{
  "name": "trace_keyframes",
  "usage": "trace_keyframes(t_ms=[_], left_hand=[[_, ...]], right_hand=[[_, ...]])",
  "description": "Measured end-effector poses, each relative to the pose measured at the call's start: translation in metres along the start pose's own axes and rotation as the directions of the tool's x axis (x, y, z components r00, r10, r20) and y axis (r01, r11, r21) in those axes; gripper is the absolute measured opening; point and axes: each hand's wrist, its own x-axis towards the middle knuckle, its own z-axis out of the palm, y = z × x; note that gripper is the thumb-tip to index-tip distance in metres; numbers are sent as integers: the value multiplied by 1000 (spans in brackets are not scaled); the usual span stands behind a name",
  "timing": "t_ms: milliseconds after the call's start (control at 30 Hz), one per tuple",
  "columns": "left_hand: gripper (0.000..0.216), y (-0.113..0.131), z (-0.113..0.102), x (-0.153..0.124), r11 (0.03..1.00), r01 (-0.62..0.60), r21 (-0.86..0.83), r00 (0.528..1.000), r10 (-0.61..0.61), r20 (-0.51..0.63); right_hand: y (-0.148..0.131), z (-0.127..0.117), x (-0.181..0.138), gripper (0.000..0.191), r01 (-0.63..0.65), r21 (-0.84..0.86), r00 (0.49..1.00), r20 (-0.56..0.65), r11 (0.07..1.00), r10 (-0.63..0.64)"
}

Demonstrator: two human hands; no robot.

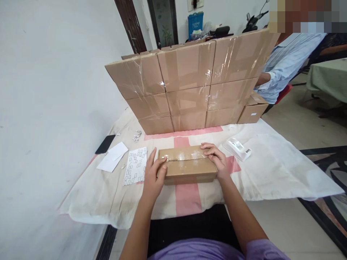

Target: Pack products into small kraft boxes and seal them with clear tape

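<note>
A small closed cardboard box (189, 169) lies flat on the cloth-covered table in front of me, with clear tape along its top seam. My left hand (154, 175) grips its left end, thumb over the top edge. At the opposite end my right hand (217, 160) holds on, fingers curled over the top right corner. Just left of my left hand lies a sheet of paper with small drawn boxes (135, 166). To the right of the box is a white tape dispenser (238, 148).
A wall of stacked, taped cardboard boxes (187, 72) stands across the back of the table. A smaller box (252, 110) sits at its right end, near a person in a light blue shirt (284, 61). White papers (112, 157) and a black phone-like slab (105, 144) lie at left.
</note>
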Motion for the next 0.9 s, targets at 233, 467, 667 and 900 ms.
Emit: trace_keyframes(t_ms=[233, 467, 667, 900], left_hand=[[39, 52, 10, 0, 906, -254, 338, 965, 213, 154], [70, 42, 27, 8, 861, -301, 410, 952, 246, 183], [60, 19, 34, 61, 855, -306, 419, 947, 230, 222], [62, -5, 39, 88, 875, -305, 376, 950, 252, 185]], right_hand=[[-14, -7, 15, 22, -41, -114, 984, 167, 993, 60], [-4, -112, 13, 31, -232, -495, 926, -376, 837, 34], [16, -175, 25, 39, -558, -519, 822, -453, 647, 346], [11, -186, 54, 39, -671, -562, 720, -339, 483, 606]])
